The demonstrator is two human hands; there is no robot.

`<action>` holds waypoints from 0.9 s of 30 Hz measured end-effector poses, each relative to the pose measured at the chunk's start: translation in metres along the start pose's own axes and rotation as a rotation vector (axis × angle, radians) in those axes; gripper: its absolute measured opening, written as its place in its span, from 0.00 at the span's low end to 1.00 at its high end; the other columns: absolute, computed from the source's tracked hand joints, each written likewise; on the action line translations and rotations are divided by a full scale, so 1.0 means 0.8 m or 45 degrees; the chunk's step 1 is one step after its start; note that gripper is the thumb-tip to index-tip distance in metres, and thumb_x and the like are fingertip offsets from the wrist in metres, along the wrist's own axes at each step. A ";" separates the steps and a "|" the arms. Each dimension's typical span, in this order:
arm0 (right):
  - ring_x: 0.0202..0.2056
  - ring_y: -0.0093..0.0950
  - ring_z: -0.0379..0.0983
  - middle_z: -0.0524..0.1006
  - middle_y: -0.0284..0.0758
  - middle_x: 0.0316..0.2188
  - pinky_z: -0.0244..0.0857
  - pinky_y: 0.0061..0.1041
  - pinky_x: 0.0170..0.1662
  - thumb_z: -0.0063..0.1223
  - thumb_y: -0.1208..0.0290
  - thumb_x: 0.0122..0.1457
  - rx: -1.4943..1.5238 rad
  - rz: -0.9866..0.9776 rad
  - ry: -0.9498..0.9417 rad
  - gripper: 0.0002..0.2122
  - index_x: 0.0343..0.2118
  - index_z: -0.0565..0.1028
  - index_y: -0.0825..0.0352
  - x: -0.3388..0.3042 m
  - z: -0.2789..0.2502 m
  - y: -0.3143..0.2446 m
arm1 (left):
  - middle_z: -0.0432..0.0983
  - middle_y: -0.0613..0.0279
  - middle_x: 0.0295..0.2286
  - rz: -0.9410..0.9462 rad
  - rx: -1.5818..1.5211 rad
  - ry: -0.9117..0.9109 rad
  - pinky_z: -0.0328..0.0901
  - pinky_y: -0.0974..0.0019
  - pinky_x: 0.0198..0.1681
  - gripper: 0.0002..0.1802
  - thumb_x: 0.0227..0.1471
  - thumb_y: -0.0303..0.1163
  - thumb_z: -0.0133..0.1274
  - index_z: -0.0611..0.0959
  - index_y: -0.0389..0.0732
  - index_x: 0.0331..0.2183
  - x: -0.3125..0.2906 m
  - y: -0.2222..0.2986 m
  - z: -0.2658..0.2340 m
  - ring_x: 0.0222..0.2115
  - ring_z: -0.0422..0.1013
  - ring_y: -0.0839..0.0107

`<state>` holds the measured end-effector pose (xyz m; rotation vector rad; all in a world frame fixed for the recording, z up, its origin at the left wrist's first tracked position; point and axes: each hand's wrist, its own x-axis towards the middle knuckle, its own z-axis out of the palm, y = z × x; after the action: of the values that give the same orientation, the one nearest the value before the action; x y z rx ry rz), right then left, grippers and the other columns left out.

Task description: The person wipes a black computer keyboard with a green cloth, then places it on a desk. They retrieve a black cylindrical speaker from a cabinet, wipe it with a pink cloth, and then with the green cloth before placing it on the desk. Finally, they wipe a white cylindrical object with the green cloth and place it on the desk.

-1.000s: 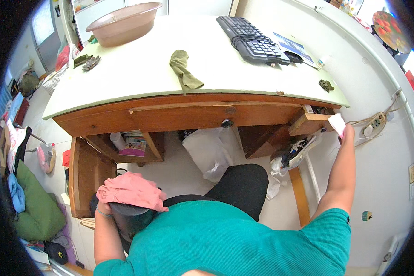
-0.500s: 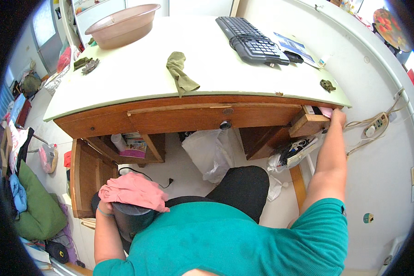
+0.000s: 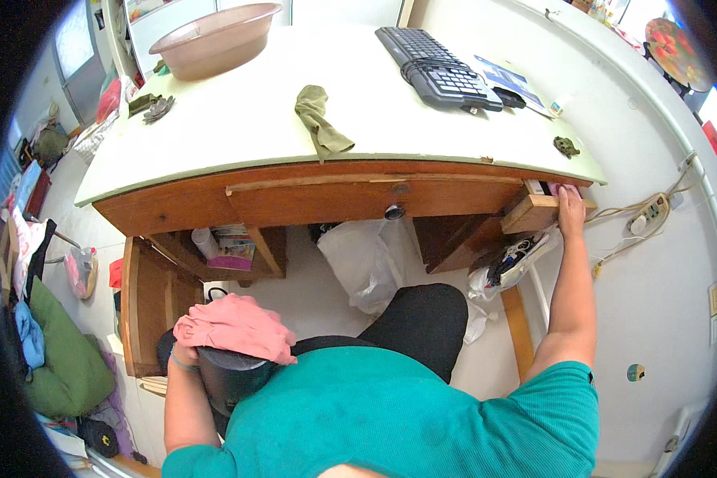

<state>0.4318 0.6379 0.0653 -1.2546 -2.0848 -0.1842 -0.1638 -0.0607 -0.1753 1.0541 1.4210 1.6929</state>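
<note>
My left hand (image 3: 185,355) is closed at the edge of a bunched pink cloth (image 3: 235,328). The cloth lies over the top of a dark, rounded cylinder (image 3: 229,378) beside my lap; most of my left fingers are hidden under it. At the desk's right end a narrow wooden drawer (image 3: 531,213) stands pulled out. My right hand (image 3: 570,209) is hooked over its front, with the fingers bent in over the top edge. Just behind those fingers a small pink thing (image 3: 554,189) shows inside the drawer, too covered to name.
On the pale desk top (image 3: 239,119) are a brown basin (image 3: 215,48), a black keyboard (image 3: 442,72), an olive cloth (image 3: 319,119) and a dark clump (image 3: 566,146). A left cabinet door (image 3: 147,311) hangs open. White plastic bags (image 3: 366,263) lie underneath; a power strip (image 3: 656,211) hangs right.
My right hand has shifted left from the drawer's outer corner to over its front, fingers now inside. My left hand and the pink cloth have hardly moved.
</note>
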 end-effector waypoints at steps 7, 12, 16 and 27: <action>0.67 0.50 0.47 0.53 0.59 0.64 0.40 0.37 0.69 0.43 0.51 0.65 0.298 0.385 0.193 0.37 0.62 0.53 0.84 -0.069 0.035 -0.041 | 0.72 0.53 0.51 0.002 -0.015 0.019 0.63 0.56 0.57 0.30 0.49 0.51 0.56 0.73 0.38 0.47 -0.010 -0.001 0.005 0.52 0.69 0.60; 0.69 0.46 0.40 0.45 0.58 0.67 0.35 0.33 0.70 0.39 0.47 0.65 0.311 0.509 0.113 0.40 0.64 0.47 0.83 -0.063 0.044 -0.053 | 0.72 0.52 0.50 -0.001 -0.015 0.003 0.63 0.56 0.57 0.30 0.50 0.50 0.55 0.73 0.38 0.47 -0.003 0.004 0.000 0.52 0.69 0.60; 0.69 0.46 0.40 0.45 0.58 0.67 0.35 0.32 0.70 0.41 0.45 0.64 0.316 0.545 0.028 0.42 0.64 0.48 0.83 -0.045 0.042 -0.067 | 0.72 0.52 0.50 0.002 -0.023 -0.001 0.64 0.56 0.57 0.29 0.50 0.49 0.55 0.73 0.38 0.47 0.001 0.004 0.002 0.52 0.70 0.60; 0.68 0.46 0.45 0.49 0.56 0.66 0.43 0.35 0.68 0.51 0.43 0.57 0.124 0.458 0.103 0.45 0.65 0.51 0.78 -0.022 0.045 -0.065 | 0.72 0.52 0.50 0.022 -0.022 0.002 0.64 0.57 0.56 0.28 0.52 0.47 0.54 0.74 0.37 0.48 0.006 0.015 0.012 0.51 0.70 0.60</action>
<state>0.3769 0.6139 0.0382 -1.5090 -1.7442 0.0280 -0.1571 -0.0541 -0.1621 1.0588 1.3997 1.7156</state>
